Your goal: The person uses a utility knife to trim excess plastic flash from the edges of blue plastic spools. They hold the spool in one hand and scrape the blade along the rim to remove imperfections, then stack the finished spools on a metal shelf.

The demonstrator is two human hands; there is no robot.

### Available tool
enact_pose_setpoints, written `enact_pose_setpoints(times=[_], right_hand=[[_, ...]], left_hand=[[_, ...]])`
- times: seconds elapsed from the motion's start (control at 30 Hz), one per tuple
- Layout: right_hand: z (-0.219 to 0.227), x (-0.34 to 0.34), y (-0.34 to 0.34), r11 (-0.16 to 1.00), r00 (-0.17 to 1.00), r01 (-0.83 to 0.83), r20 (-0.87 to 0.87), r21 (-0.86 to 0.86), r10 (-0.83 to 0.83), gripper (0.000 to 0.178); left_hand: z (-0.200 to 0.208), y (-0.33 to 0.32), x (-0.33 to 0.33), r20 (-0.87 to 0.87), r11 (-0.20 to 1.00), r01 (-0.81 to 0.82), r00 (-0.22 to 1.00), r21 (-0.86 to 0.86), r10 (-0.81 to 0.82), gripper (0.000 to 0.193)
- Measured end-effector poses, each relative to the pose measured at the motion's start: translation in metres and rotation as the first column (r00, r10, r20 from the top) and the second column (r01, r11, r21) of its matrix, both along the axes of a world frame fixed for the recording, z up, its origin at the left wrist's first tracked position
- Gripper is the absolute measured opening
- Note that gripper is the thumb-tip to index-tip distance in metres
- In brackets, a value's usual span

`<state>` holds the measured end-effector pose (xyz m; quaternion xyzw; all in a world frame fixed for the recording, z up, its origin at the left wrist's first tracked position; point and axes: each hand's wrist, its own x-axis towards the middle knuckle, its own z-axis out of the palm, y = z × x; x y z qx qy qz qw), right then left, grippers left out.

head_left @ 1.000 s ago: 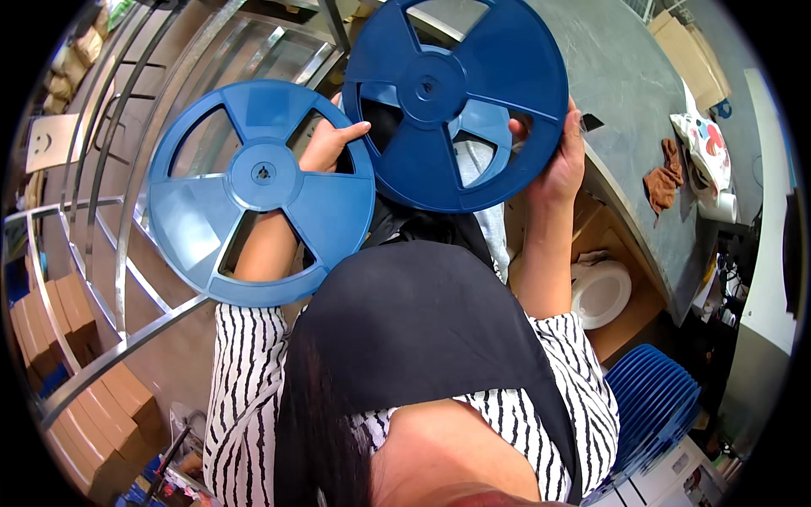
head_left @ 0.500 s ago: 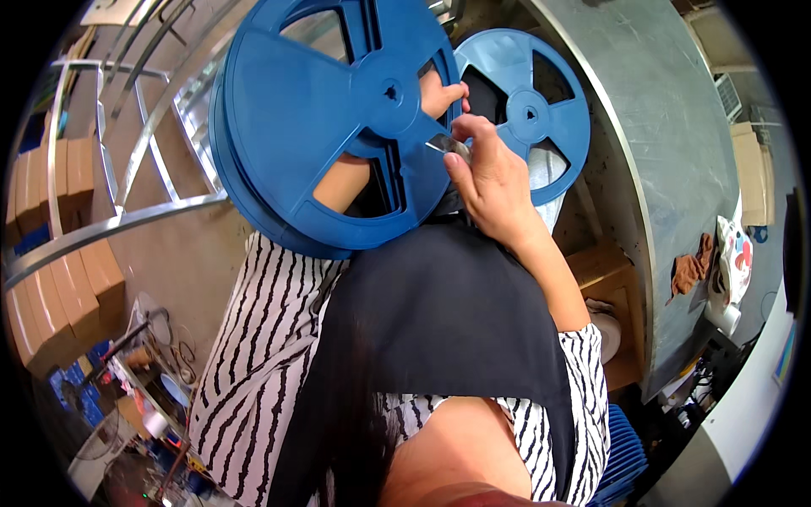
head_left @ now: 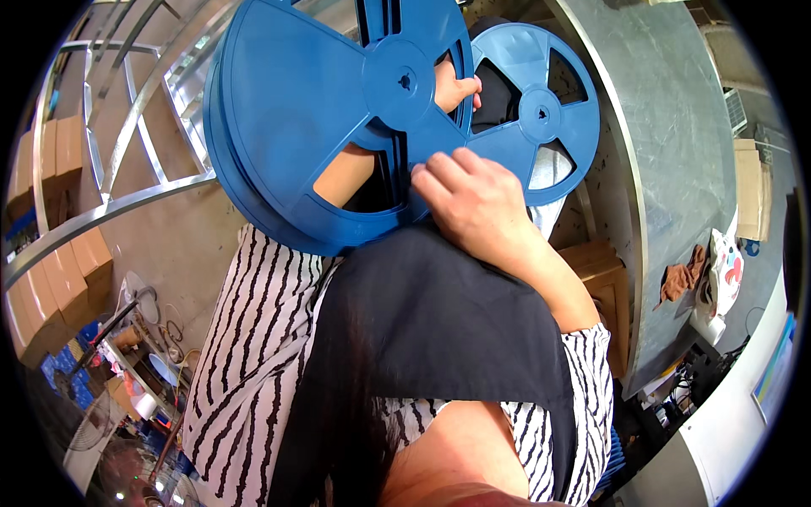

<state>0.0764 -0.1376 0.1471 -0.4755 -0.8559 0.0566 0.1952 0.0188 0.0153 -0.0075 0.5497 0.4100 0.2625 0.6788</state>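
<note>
A stack of large blue plastic reels (head_left: 287, 110) stands tilted on my lap, with a hub and cut-out windows on the front one. My left arm reaches behind it, its forearm showing through the lower window. At the stack's right side my left hand (head_left: 454, 87) is closed on the reels, thumb and fingertips by the rim. My right hand (head_left: 480, 203) is curled shut against the front reel's lower right edge. Whatever its fingers hold is hidden behind the knuckles. A smaller-looking blue reel (head_left: 541, 114) stands just beyond, to the right.
A grey metal table (head_left: 676, 169) runs along the right, bearing a brown cloth (head_left: 683, 277) and a white plastic bag (head_left: 723, 275). Beneath its near edge sits a cardboard box (head_left: 604, 296). At left are a metal frame rack (head_left: 127, 198) and stacked cartons (head_left: 55, 296).
My right hand has moved down and left along the front reel, turning knuckles-up. The small shiny piece it pinched is now out of sight. The reels have shifted slightly in view.
</note>
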Motion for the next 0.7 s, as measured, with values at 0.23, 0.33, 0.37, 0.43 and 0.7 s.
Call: enact_pose_setpoints(times=[0.23, 0.33, 0.37, 0.43, 0.7], right_hand=[[-0.031, 0.01, 0.008, 0.816, 0.637, 0.011, -0.625, -0.578, -0.451, 0.022], [-0.057, -0.003, 0.014, 0.747, 0.452, -0.177, -0.727, -0.641, -0.516, 0.014], [-0.051, -0.007, 0.016, 0.745, 0.508, -0.143, -0.694, -0.651, -0.51, 0.015], [-0.057, -0.009, 0.018, 0.758, 0.453, -0.143, -0.723, -0.636, -0.521, 0.014], [-0.046, -0.009, 0.021, 0.765, 0.525, -0.097, -0.686, -0.636, -0.504, 0.014]], left_hand=[[-0.001, -0.002, 0.0, 0.078, 1.0, -0.017, 0.997, -0.009, 0.018, 0.014], [0.005, -0.003, 0.0, 0.024, 0.999, 0.011, 1.0, -0.034, -0.01, 0.014], [0.003, -0.002, -0.001, 0.019, 0.999, 0.013, 1.0, -0.041, -0.012, 0.015], [0.001, -0.001, -0.001, 0.049, 1.0, 0.005, 0.999, -0.01, -0.004, 0.015], [0.001, -0.004, 0.0, 0.003, 1.0, -0.023, 1.0, 0.001, 0.023, 0.013]])
